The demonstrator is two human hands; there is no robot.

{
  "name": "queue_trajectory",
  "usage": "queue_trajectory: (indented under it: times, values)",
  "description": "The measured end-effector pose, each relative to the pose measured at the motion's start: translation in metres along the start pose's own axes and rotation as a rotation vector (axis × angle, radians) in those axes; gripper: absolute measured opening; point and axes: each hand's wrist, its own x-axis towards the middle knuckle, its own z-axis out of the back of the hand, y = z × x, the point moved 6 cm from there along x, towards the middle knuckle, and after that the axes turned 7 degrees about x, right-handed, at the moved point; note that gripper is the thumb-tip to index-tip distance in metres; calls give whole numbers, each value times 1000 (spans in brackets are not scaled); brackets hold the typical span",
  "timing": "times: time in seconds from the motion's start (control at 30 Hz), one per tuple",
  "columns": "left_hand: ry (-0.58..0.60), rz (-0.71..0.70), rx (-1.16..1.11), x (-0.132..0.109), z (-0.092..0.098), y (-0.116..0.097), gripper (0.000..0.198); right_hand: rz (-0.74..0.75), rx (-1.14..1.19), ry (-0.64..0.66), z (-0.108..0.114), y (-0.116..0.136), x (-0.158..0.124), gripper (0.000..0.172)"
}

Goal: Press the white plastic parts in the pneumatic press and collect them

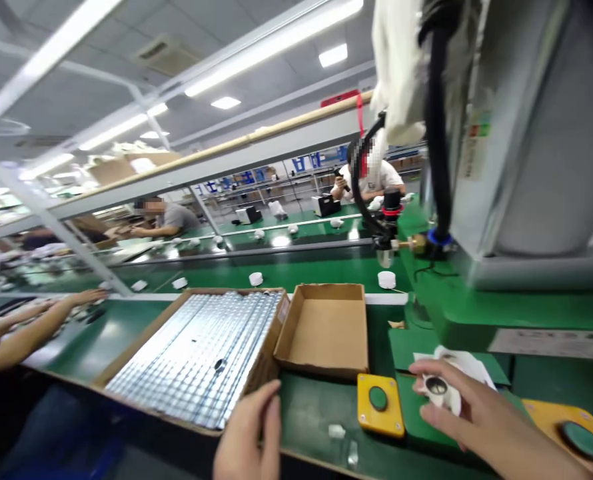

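Right hand [481, 417] sits low right w/ fingers pinched round a small white cap [439, 391], round, dark hollow centre, held over white crumpled paper [469, 365] on the green bench. Left hand [249, 437] sits bottom centre, fingers curled loosely, holding nothing I can see, tips touching the front corner of the big box.

Largest down: grey metal machine housing [531, 133] fills upper right, smooth, boxy, black hose running down its front. Green conveyor belt [296, 273] runs across behind, matte, w/ small white round caps on it. Wide cardboard tray [196, 353] holds shiny silver parts in tight rows, ribbed look. Beside it, touching, an empty brown cardboard box [326, 327], plain, open top. Yellow square button box [380, 403], green round button, sits betw. both hands. Co-worker's bare arms [31, 327] reach in far left.
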Motion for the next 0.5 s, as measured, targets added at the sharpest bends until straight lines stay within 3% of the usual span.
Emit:
queue_trajectory:
  times: [0.1,0.2,0.33,0.43,0.5]
  values:
    - [72,119,141,35,24,68,30,75,-68,106,-30,19,22,42]
    - [265,158,219,60,13,116,30,189,-98,102,-61,39,64,41]
    - [409,131,268,64,-10,137,25,263,-133,38,-82,39,93,53]
    - [418,124,258,58,-17,141,25,270,-143,11,-72,29,72,50]
    - [396,137,236,55,-18,146,28,256,-103,62,-60,22,44,42]
